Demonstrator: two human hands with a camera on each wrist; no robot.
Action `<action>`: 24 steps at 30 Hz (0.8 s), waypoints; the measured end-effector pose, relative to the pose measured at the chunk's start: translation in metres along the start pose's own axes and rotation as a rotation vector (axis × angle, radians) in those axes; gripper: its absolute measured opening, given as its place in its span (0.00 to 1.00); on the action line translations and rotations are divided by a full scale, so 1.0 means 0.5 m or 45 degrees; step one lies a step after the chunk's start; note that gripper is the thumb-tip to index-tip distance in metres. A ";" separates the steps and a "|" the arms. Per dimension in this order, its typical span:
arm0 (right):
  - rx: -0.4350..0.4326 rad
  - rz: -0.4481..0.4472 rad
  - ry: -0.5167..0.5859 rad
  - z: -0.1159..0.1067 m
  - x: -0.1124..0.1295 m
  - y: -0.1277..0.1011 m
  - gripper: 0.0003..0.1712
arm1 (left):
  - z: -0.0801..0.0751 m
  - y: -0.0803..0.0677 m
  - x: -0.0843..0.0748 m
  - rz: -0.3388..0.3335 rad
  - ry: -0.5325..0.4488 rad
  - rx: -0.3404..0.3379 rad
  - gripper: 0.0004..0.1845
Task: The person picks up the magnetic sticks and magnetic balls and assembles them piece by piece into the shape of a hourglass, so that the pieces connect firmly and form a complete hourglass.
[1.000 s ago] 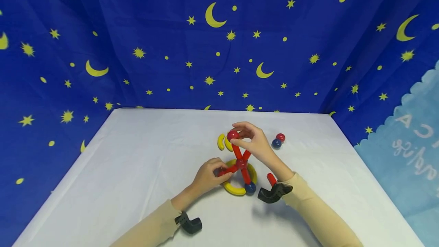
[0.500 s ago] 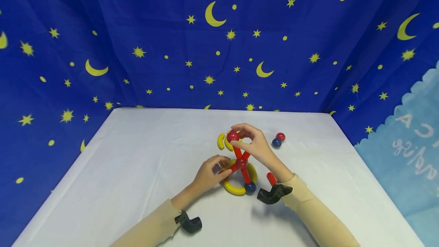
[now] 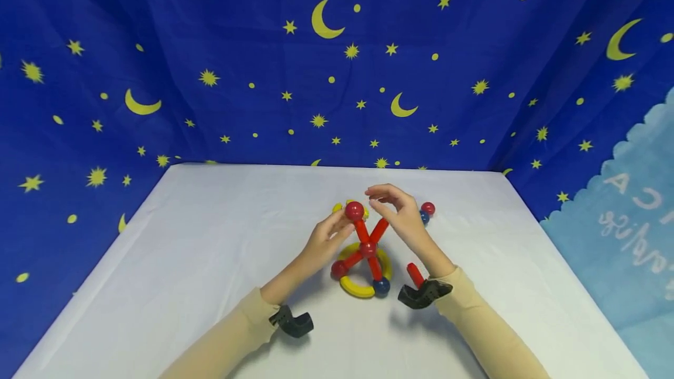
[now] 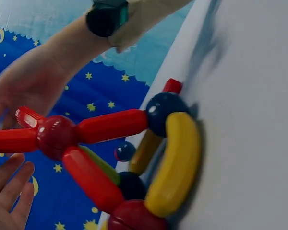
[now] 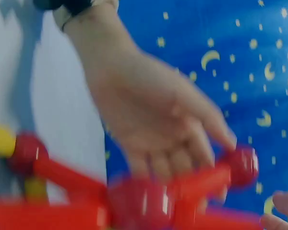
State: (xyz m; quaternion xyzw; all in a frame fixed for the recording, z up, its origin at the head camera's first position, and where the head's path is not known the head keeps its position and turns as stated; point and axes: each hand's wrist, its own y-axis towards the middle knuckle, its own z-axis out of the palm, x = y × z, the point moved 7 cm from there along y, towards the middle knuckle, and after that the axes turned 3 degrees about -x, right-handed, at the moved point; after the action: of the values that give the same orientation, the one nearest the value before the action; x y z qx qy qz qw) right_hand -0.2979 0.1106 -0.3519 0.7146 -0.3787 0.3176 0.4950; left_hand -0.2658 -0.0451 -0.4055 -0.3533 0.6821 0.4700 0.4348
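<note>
A magnetic ball-and-rod frame stands on a ring of yellow curved bars (image 3: 358, 290), joined by a red ball (image 3: 339, 270) and blue balls (image 4: 161, 112). Red rods (image 4: 113, 125) rise from it to a central red ball (image 3: 368, 249). Two more rods branch upward, one tipped with a red ball (image 3: 354, 210). My left hand (image 3: 320, 245) is at this top ball, thumb and fingers extended around its left side. My right hand (image 3: 404, 218) hovers right of the ball, fingers loosely bent and apart from it, overlapping the other upper rod's end.
A loose red rod (image 3: 414, 274) lies near my right wrist. Beyond that hand are a loose red ball (image 3: 428, 208) and a blue ball (image 3: 424, 217). Loose yellow curved pieces (image 3: 337, 207) lie behind the frame. A starry blue curtain (image 3: 253, 45) backs the white table (image 3: 221, 221).
My right hand has let go of the top red ball and drawn off to the right. My left hand has left the lower left red rod and moved up to the top ball.
</note>
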 end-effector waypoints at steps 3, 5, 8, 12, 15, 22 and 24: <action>-0.214 0.059 -0.136 -0.057 -0.044 -0.001 0.14 | -0.004 0.016 -0.009 -0.011 0.000 0.014 0.24; -0.341 0.109 -0.289 -0.095 -0.081 -0.008 0.13 | -0.007 0.026 -0.012 -0.027 -0.003 0.047 0.24; -0.396 0.186 -0.527 -0.135 -0.133 -0.020 0.13 | -0.015 0.041 -0.014 -0.069 0.036 0.124 0.25; -0.285 0.268 -0.639 -0.151 -0.195 -0.031 0.15 | -0.020 0.058 -0.023 -0.140 0.057 0.295 0.24; -0.215 0.332 -0.656 -0.154 -0.223 -0.041 0.17 | -0.021 0.064 -0.031 -0.196 0.031 0.389 0.25; -0.111 0.363 -0.668 -0.142 -0.232 -0.043 0.18 | -0.037 0.062 -0.043 -0.215 0.018 0.407 0.24; -0.118 0.348 -0.626 -0.138 -0.214 -0.038 0.18 | -0.041 0.063 -0.045 -0.206 0.014 0.397 0.23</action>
State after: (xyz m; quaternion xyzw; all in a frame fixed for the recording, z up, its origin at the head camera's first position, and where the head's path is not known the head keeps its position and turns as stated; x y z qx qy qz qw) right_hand -0.3419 0.2045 -0.4280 0.6893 -0.5942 0.1807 0.3730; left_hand -0.2908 -0.0530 -0.3705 -0.3379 0.7184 0.3200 0.5170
